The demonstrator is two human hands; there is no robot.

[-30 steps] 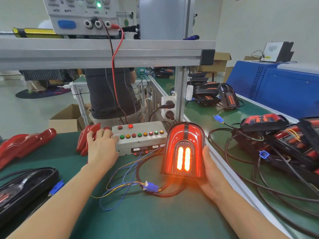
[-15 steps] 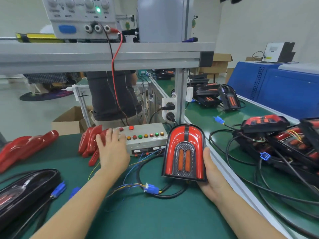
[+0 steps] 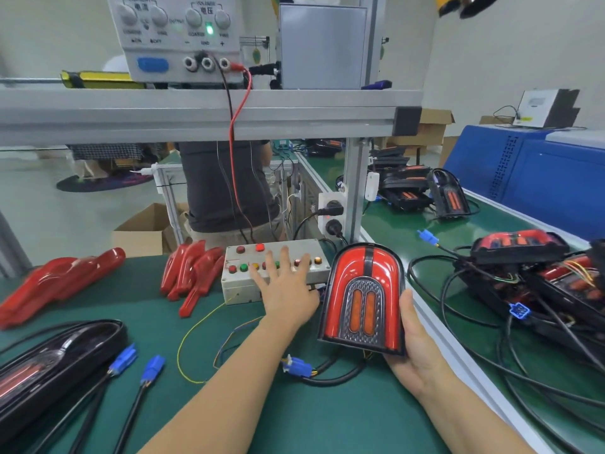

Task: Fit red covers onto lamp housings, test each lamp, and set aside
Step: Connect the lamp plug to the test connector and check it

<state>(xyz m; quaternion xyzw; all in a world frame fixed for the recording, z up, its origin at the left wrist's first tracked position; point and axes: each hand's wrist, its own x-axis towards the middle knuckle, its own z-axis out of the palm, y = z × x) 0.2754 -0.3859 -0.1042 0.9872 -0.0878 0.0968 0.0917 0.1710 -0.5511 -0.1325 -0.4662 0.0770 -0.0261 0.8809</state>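
at far left on the green bench mat (image 3: 294,421) lies a dark lamp housing (image 3: 55,365), its cables ending in two blue connectors (image 3: 152,368); behind it sit loose red covers (image 3: 55,283), with a second stack of red covers (image 3: 193,273) just beside the button box (image 3: 242,286). the left hand (image 3: 286,290) lies flat on that box, fingers straight and spread over the row of coloured buttons, gripping nothing; which button it touches, if any, is hard to make out. to its right the right hand (image 3: 415,342) cradles the assembled lamp (image 3: 363,296) from its right edge and underside, holding it tilted up off the mat with its red cover facing the camera and its two orange strips unlit. a blue plug (image 3: 299,368) joins the lamp's cable to the box's thin wires. further right, more lamps (image 3: 523,267) lie tangled in black cable.
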